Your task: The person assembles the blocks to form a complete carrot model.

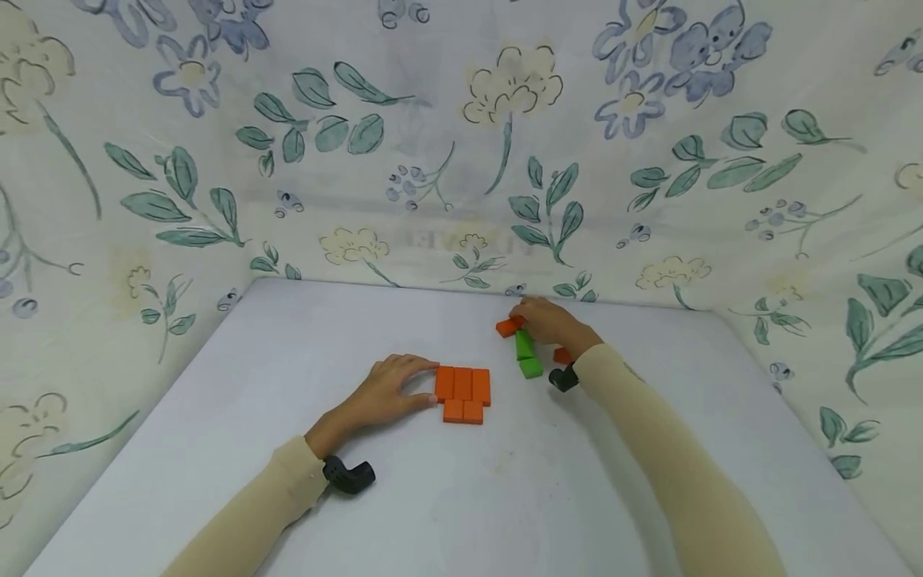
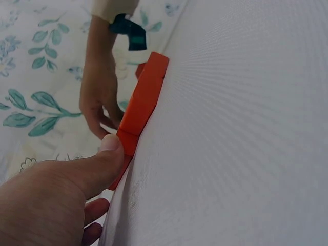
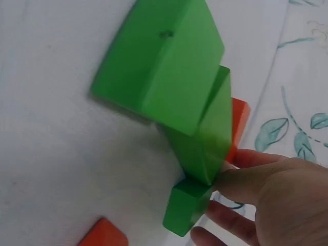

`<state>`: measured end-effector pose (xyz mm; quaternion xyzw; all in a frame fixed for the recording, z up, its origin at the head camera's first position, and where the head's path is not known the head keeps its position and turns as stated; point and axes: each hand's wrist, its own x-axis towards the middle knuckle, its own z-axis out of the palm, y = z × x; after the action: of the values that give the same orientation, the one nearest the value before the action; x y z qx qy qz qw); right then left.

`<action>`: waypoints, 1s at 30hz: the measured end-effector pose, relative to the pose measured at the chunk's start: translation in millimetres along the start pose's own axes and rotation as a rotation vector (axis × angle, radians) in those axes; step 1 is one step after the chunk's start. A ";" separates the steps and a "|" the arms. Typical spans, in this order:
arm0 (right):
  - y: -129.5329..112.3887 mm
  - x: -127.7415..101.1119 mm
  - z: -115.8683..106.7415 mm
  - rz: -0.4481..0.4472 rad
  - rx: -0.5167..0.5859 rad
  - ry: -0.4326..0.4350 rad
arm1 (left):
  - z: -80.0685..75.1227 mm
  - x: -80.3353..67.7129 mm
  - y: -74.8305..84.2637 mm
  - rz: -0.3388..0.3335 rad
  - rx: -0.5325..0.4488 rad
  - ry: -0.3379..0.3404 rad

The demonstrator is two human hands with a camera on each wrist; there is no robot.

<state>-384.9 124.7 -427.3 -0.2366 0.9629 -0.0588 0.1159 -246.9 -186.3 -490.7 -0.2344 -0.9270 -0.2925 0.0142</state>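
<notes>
Several flat orange blocks [image 1: 462,393] lie packed together on the white table [image 1: 461,497]. My left hand [image 1: 392,390] rests beside them, its thumb [image 2: 105,163] pressing their left edge [image 2: 143,102]. Farther back, my right hand [image 1: 551,323] pinches a single orange block [image 1: 509,326] at its fingertips, right by a row of green blocks [image 1: 527,353]. In the right wrist view the green blocks [image 3: 169,72] lean on one another, the thumb [image 3: 233,184] touches one of them, and the orange block [image 3: 237,123] shows behind them.
Another loose orange block [image 1: 562,355] lies under my right wrist, also seen low in the right wrist view as an orange block [image 3: 102,237]. Flowered cloth walls [image 1: 461,160] close the table in at the back and on both sides.
</notes>
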 end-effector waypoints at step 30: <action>13.7 -7.8 -8.4 -0.076 0.103 -0.076 | -1.5 0.6 0.7 0.000 0.012 -0.008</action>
<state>-386.4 140.9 -420.0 -0.2689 0.9438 -0.1035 0.1621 -247.3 -186.4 -489.0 -0.2356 -0.9287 -0.2862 0.0120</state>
